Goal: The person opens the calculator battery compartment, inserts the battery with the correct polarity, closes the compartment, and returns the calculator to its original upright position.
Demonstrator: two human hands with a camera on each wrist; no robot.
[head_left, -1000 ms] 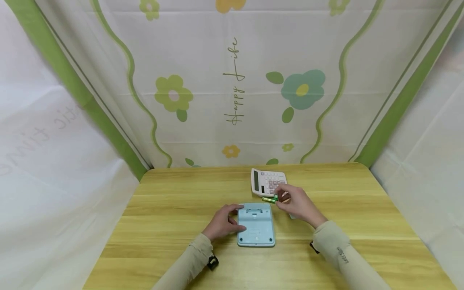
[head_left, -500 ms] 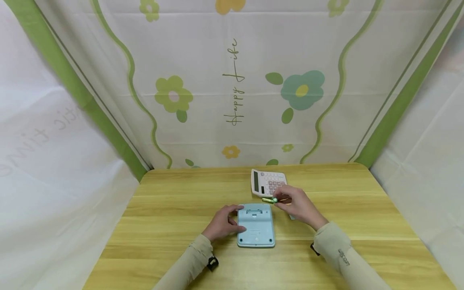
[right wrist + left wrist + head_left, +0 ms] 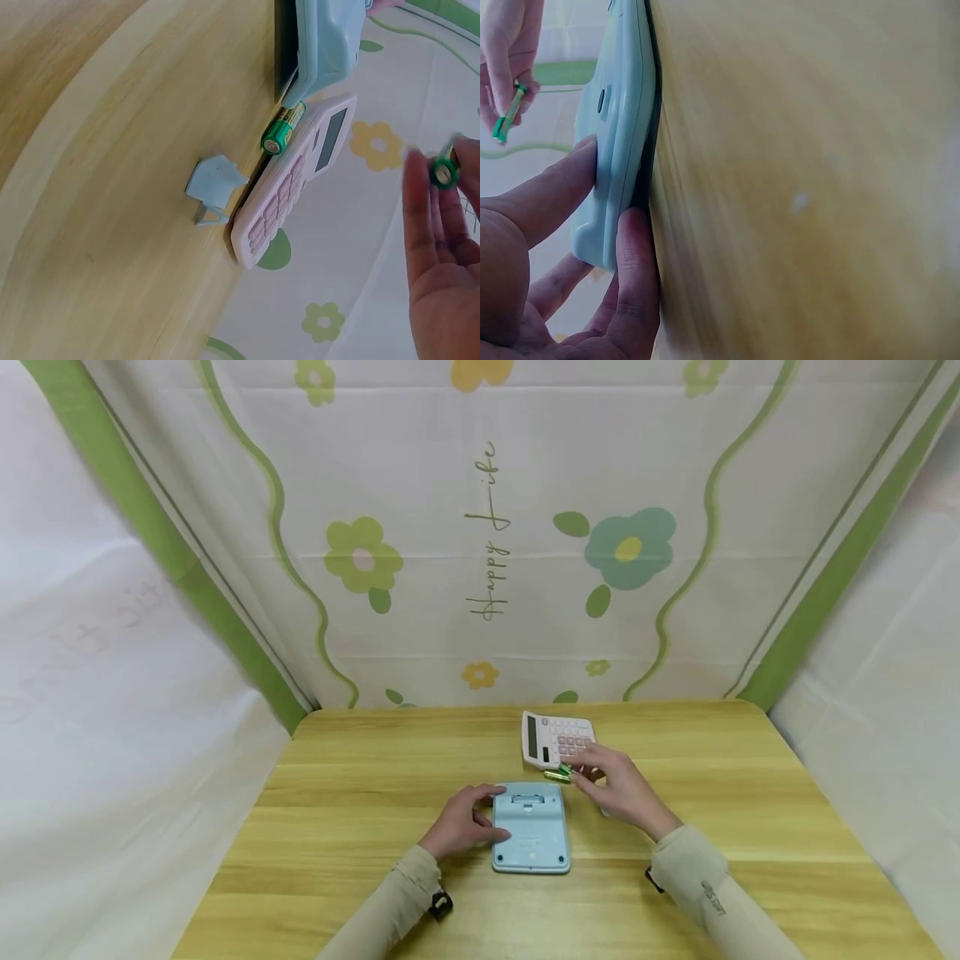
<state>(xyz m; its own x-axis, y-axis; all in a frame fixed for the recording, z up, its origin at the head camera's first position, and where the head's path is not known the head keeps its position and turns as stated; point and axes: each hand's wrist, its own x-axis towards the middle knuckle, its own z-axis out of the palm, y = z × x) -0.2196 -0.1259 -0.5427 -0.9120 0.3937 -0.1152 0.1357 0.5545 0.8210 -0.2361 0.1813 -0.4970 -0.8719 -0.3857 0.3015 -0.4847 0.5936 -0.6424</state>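
A light blue calculator (image 3: 530, 843) lies face down on the table, its battery slot (image 3: 528, 797) uncovered at the far end. My left hand (image 3: 461, 820) grips its left edge, the thumb on the back and fingers at the underside, as the left wrist view shows. Above the table, my right hand (image 3: 618, 785) pinches a green battery (image 3: 444, 172) between thumb and fingers. A second green battery (image 3: 283, 129) lies on the table between the blue calculator and a pink calculator (image 3: 558, 739). A small light blue battery cover (image 3: 214, 184) rests below my right hand, mostly hidden in the head view.
The pink calculator sits face up behind the blue one, partly covered by my right hand in the head view. The wooden table (image 3: 360, 777) ends at a patterned curtain (image 3: 420, 635) at the back. White cloth (image 3: 127, 693) hangs along both sides.
My right hand has turned the pinched battery slightly between its fingers, staying near the same spot. My left hand and the blue calculator hold still.
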